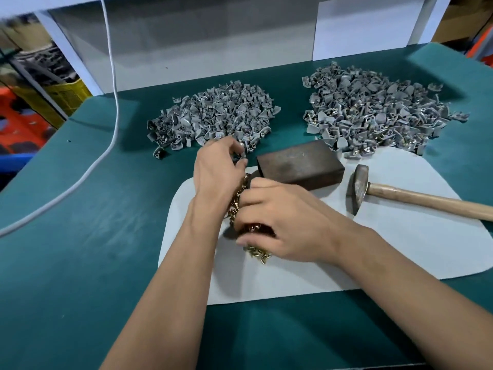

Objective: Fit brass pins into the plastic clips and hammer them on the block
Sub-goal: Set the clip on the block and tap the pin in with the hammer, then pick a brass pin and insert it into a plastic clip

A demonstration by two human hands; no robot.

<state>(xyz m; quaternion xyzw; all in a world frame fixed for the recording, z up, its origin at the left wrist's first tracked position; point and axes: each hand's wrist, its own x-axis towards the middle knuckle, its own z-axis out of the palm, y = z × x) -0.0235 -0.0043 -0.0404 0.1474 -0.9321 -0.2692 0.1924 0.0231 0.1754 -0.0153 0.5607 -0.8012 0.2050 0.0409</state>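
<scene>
L hand (217,166): fingers pinch a grey clip (242,154), 12 o'clock of our pin pile.
R hand (280,222): fingers curled into brass pins (257,253); grip unclear.
Block (300,165): 1 o'clock.
Hammer (386,193): 3 o'clock, on counter (80,236).

Worktop (80,236) dark teal, plain. White mat (373,249) on it. Two piles of grey plastic clips (210,113) (378,108). Brass pins (257,253) shiny gold. Steel block (300,162) rusty brown-grey. Hammer (416,197): dull grey head, pale wood handle. White cable (113,76).
</scene>
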